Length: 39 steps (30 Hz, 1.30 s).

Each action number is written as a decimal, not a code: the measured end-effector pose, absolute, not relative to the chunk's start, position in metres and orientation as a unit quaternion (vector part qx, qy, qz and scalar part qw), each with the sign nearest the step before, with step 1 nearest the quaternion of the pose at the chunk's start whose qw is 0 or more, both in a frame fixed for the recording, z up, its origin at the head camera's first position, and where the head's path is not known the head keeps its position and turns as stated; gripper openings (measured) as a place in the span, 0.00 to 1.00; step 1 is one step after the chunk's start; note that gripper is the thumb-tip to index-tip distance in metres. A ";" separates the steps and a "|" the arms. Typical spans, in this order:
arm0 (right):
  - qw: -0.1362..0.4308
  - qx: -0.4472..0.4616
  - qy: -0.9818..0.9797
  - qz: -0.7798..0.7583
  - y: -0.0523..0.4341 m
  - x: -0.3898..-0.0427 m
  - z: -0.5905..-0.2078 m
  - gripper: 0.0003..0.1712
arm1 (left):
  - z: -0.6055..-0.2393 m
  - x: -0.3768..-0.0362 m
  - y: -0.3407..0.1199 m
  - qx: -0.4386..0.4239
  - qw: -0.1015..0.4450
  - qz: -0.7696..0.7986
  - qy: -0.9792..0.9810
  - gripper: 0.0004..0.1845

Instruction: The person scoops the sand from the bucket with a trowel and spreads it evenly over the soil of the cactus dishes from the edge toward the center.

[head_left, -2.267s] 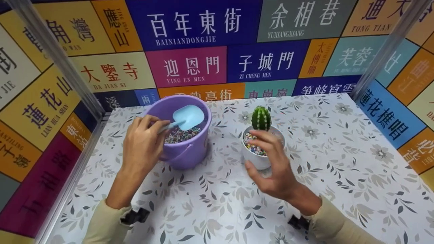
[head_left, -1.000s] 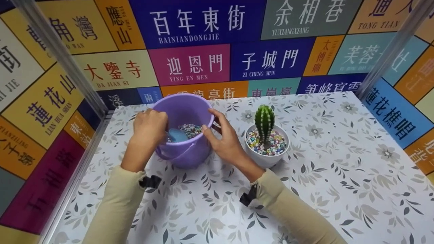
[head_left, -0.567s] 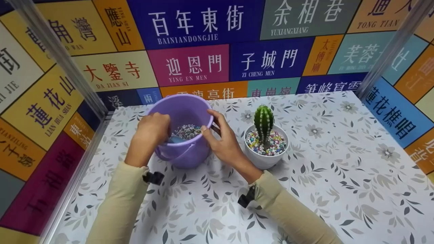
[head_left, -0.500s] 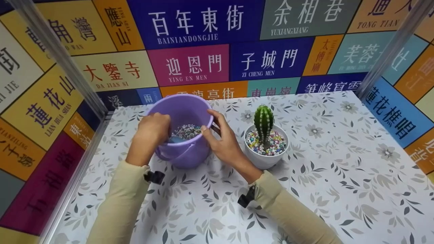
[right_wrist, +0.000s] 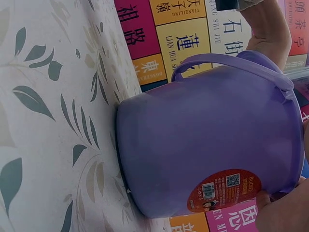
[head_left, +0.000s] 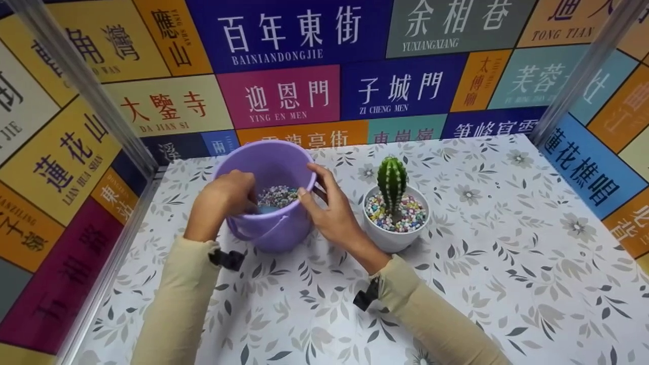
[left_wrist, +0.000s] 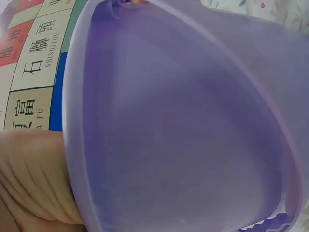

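A purple bucket (head_left: 279, 234) stands on the table with small multicoloured pebbles (head_left: 278, 195) inside. My left hand (head_left: 229, 193) reaches over its near-left rim and grips a light blue scoop (head_left: 267, 209). Only part of the scoop's blade shows among the pebbles; its handle and my fingertips are hidden. My right hand (head_left: 332, 210) pinches the bucket's right rim, thumb outside and fingers over the edge. In the right wrist view a red label (right_wrist: 224, 190) is on the bucket's side, near my thumb. The left wrist view is mostly filled by the bucket's wall (left_wrist: 183, 121).
Right of the bucket, close to my right wrist, a white pot (head_left: 393, 240) holds a green cactus (head_left: 392, 183) in colourful pebbles. Panels with lettering (head_left: 279, 96) enclose the back and sides. A few tiny beads lie scattered on the leaf-patterned table (head_left: 314, 324).
My right hand has moved left from the pot to the bucket's rim. My left hand has lowered the scoop from above the bucket's mouth into the pebbles. Over the last half second little has moved.
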State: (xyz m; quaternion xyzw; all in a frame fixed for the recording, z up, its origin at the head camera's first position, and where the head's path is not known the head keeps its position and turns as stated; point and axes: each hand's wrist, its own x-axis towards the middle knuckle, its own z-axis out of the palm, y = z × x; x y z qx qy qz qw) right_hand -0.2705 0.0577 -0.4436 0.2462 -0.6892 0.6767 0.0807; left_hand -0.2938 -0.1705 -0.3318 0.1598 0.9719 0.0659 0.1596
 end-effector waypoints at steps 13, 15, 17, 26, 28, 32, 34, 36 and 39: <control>0.074 0.241 -0.684 0.684 0.059 -0.271 -0.444 0.38 | -0.339 -0.295 -0.177 0.196 0.120 0.135 0.964 0.11; 0.072 0.241 -0.685 0.684 0.058 -0.271 -0.444 0.38 | -0.341 -0.294 -0.179 0.194 0.108 0.148 0.964 0.11; 0.068 0.240 -0.686 0.683 0.058 -0.271 -0.444 0.39 | -0.342 -0.293 -0.180 0.194 0.099 0.155 0.964 0.11; 0.075 0.235 -0.693 0.677 0.060 -0.271 -0.444 0.38 | -0.347 -0.291 -0.181 0.183 0.046 0.175 0.966 0.11; 0.075 0.235 -0.693 0.677 0.060 -0.271 -0.444 0.37 | -0.347 -0.290 -0.182 0.178 0.031 0.177 0.968 0.11; 0.075 0.236 -0.694 0.676 0.061 -0.272 -0.443 0.37 | -0.347 -0.286 -0.184 0.172 0.002 0.186 0.967 0.12; 0.078 0.240 -0.693 0.675 0.061 -0.272 -0.443 0.38 | -0.347 -0.285 -0.185 0.171 -0.010 0.192 0.966 0.13; 0.080 0.245 -0.693 0.673 0.061 -0.272 -0.443 0.37 | -0.347 -0.284 -0.187 0.169 -0.016 0.200 0.965 0.13; 0.080 0.252 -0.694 0.669 0.062 -0.272 -0.443 0.38 | -0.347 -0.281 -0.188 0.161 -0.024 0.207 0.965 0.13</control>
